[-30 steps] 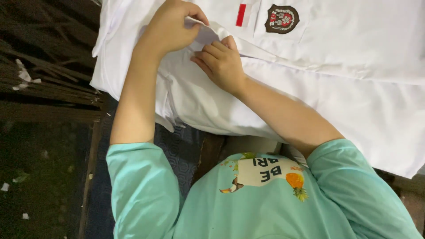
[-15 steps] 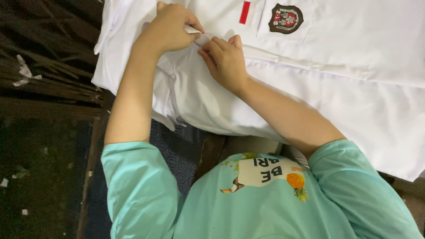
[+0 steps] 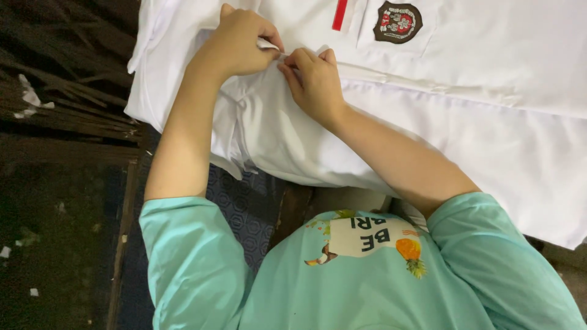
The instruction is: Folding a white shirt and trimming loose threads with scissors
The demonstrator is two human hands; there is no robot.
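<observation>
**Both hands pinching the same fold of a white shirt**

So here's the view from the head camera: a white shirt (image 3: 428, 110) is spread out flat across the top and right of the frame, with one edge hanging over toward the person's lap. It has a dark shield-shaped badge (image 3: 398, 21) on the chest pocket and a small red tab (image 3: 340, 13) just left of that.

The left hand (image 3: 241, 43) sits on the upper left part of the shirt, fingers curled in, its grip pinching a small flap of white cloth between thumb and fingertips. The right hand (image 3: 313, 82) is right beside it, nearly touching, and its grip is also pressed together on the same fold, fingertips pointing up toward the left hand.

The person wears a mint-green top (image 3: 367, 275) with a printed picture on the front. Off to the left there's dark wooden slats (image 3: 67, 134) with a few white scraps (image 3: 27, 101) lying on them.
</observation>
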